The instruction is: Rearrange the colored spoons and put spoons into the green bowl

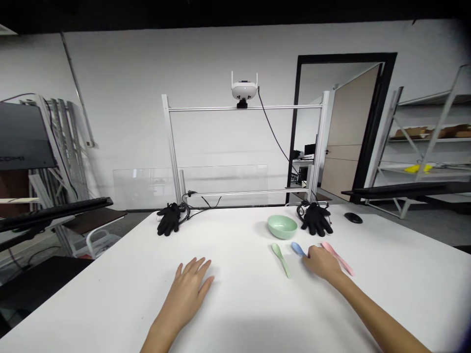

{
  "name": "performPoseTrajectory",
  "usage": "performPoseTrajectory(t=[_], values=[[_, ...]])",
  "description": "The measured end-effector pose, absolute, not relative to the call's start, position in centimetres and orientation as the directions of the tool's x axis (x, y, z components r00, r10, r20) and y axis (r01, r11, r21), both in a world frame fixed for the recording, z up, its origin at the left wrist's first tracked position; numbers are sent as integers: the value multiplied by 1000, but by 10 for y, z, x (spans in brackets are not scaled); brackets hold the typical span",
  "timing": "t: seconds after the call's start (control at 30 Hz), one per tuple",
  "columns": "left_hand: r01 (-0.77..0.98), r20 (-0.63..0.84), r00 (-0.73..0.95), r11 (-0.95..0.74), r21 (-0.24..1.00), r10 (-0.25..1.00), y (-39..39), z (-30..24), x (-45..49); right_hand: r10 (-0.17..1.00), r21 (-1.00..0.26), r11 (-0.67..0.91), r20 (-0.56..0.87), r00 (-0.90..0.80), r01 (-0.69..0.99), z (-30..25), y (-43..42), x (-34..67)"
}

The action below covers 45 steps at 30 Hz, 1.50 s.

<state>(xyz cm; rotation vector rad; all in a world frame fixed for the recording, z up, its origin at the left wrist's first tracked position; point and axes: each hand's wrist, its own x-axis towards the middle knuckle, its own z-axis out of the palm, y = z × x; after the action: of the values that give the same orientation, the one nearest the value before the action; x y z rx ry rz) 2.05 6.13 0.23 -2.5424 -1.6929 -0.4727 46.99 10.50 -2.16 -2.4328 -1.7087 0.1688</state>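
Left hand (186, 294): spread flat on the white table (110, 299), lower left, holding nothing.
Green spoon (281, 260): lower centre, below the pale green bowl (282, 226).
Right hand (322, 262): lower right, fingers curled down at the blue spoon (297, 248), beside the pink spoon (344, 262); cannot tell if pinching.
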Motion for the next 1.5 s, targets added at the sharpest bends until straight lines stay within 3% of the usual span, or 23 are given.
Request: performPoseTrajectory(t=[0.63,0.87,1.13,1.5], values=[[907,289,356,-403,124,889,64,4,21,928,-237,-349,48,369,907,-22,101,467],[909,289,352,-399,120,890,65,5,19,940,-290,-226,184,286,930,9,81,454],[905,306,357,-407,119,883,65,5,20,935,-377,47,342,92,925,17,44,431],[912,281,352,-395,112,893,62,7,22,928,-393,93,367,63,915,0,24,416]])
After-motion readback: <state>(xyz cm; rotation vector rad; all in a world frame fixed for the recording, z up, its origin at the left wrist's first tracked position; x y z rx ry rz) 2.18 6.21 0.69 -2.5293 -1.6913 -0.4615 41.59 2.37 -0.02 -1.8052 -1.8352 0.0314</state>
